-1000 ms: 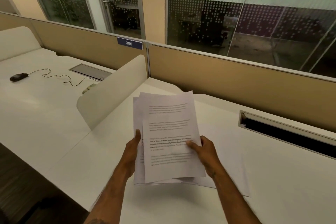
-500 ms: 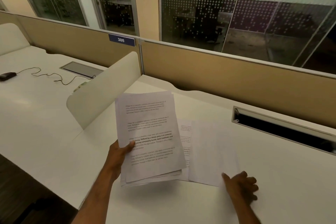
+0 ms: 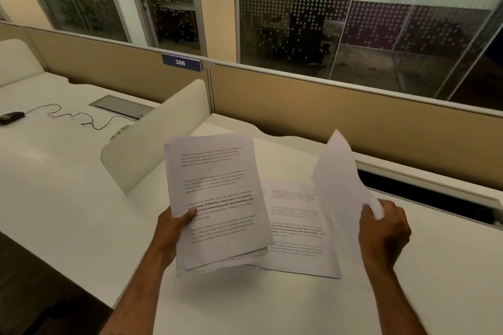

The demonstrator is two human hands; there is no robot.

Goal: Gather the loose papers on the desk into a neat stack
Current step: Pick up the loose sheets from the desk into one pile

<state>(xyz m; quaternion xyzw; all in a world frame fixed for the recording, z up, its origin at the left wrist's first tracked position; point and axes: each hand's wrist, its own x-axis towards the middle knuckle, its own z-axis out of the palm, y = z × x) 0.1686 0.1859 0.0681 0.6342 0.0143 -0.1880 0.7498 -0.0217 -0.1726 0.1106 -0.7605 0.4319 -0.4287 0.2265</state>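
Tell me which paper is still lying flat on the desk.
The printed sheet between the hands, face up on the desk. The stack is held in the left hand; the blank-side sheet is lifted by the right hand.

This is an office. Long white tabletops [image 3: 68, 198] sit side by side with a low white divider [image 3: 155, 141] between them. A tan wall panel [image 3: 340, 122] has a blue number sign [image 3: 181, 62] reading 386. Behind it are glass walls [image 3: 353, 22] with dots.
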